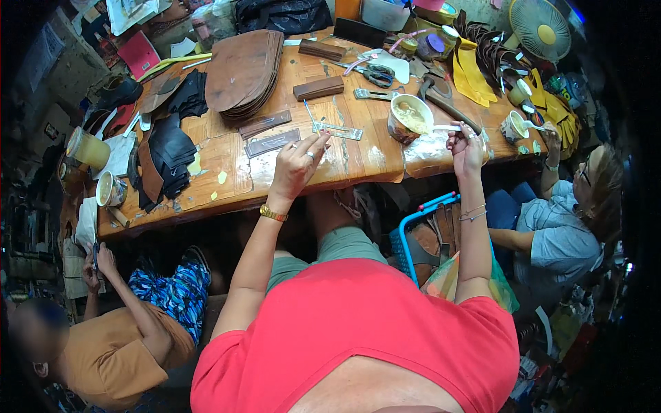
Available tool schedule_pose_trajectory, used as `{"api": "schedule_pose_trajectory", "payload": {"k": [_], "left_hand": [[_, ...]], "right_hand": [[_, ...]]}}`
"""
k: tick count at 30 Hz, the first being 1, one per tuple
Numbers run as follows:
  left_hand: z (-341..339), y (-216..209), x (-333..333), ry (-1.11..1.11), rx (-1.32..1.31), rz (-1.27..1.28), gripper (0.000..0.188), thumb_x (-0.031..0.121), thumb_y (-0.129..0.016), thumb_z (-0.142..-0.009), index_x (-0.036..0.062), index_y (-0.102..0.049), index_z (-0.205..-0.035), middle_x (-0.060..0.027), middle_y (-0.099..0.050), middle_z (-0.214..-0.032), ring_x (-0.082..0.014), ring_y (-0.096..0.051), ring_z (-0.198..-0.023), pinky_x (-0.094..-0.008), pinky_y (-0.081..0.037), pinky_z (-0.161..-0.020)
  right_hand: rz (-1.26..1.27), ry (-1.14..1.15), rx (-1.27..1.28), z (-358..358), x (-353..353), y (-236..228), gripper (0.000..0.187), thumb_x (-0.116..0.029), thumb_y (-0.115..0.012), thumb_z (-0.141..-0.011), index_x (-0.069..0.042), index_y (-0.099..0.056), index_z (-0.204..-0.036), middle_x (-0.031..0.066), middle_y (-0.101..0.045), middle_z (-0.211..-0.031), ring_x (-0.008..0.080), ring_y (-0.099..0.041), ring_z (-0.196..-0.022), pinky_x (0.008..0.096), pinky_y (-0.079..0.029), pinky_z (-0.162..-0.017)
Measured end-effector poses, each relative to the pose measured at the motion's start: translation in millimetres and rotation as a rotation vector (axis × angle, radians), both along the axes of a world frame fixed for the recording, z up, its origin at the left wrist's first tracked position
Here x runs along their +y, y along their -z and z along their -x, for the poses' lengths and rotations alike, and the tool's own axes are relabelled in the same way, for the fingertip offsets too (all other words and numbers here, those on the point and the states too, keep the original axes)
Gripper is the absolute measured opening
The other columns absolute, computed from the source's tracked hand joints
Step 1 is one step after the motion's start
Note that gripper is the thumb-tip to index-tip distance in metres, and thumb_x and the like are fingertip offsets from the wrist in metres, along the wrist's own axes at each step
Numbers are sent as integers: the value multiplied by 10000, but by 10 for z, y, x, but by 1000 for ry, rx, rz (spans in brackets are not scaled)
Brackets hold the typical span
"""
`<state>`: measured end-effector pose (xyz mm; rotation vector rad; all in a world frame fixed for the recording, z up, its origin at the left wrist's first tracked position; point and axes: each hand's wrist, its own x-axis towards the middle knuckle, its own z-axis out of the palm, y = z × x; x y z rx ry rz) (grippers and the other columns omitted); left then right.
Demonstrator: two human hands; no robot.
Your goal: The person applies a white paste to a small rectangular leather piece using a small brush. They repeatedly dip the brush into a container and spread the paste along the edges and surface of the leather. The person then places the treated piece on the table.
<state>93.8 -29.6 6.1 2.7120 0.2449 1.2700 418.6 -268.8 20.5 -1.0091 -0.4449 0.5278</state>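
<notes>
While the right hand [468, 149] pinches 1 spoon [446, 128], the left hand [299, 162] half-curls, grip unclear.

This is a workshop, surely for leather! A broad wooden workbench [220, 160] spans the frame; upper left of centre, a thick stack of brown leather-like pieces [242, 72]; at left, black cut pieces [169, 151]; and right of top centre, scissors [376, 73] and a hammer [451, 111]!
</notes>
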Motion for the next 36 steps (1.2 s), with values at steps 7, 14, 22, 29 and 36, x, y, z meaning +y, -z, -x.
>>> {"api": "schedule_pose_trajectory", "payload": {"k": [7, 14, 22, 29, 36], "left_hand": [[-16, 39, 15, -23, -5, -47, 391, 152, -690, -865, 118, -647, -1252, -67, -692, -1032, -197, -639, -725, -321, -489, -635], [-14, 34, 5, -8, -13, -30, 405, 137, -691, -858, 114, -640, -1260, -71, -688, -1036, -206, -642, -739, -322, -495, -648], [29, -39, -5, -24, -8, -77, 402, 127, -695, -864, 114, -641, -1263, -81, -691, -1026, -212, -652, -788, -333, -503, -675], [10, -79, -13, -1, -6, -42, 367, 145, -692, -876, 103, -655, -1239, -86, -707, -1038, -213, -671, -797, -326, -505, -671], [33, -135, -26, 18, 25, -5, 374, 118, -695, -864, 80, -652, -1235, -98, -703, -1076, -220, -673, -794, -327, -498, -655]], "right_hand": [[-88, -59, 66, 144, 112, -296, 263, -197, -532, -997, 38, -628, -1066, 100, -643, -790, 151, -569, -671, 275, -453, -601], [-218, -267, 52, 431, 272, -1149, 298, -213, -477, -1023, 37, -607, -1119, 72, -630, -788, 118, -545, -648, 249, -420, -569], [-457, -777, 131, 1437, 362, -2296, 297, -215, -408, -1040, 53, -535, -1054, 81, -511, -737, 107, -422, -467, 226, -365, -415], [-592, -1398, -144, 2064, 492, -2837, 260, -199, -368, -1052, 20, -461, -947, 115, -474, -695, 159, -425, -416, 263, -416, -338], [-600, -1365, -196, 2001, 441, -2895, 252, -190, -363, -1057, 19, -453, -950, 122, -466, -685, 164, -412, -413, 263, -410, -328]]}}
